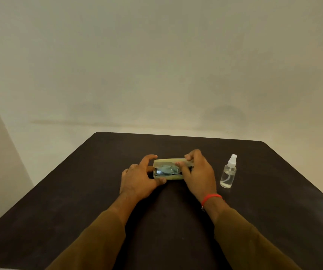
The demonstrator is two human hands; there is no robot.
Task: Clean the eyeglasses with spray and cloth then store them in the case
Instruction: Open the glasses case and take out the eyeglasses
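Note:
A pale beige glasses case (168,161) lies in the middle of the dark table (78,191), its lid partly raised. Inside it I see a bluish cloth (165,170) and dark parts of the eyeglasses (176,173), mostly hidden. My left hand (139,180) grips the case's left end, thumb at the front edge, index finger on the lid. My right hand (197,172) holds the right end, fingers on the lid and over the opening. A clear spray bottle (228,172) with a white nozzle stands upright to the right of my right hand.
The table's far edge runs just behind the case, with a plain light wall beyond. A red thread band (211,197) circles my right wrist. Brown sleeves cover both forearms.

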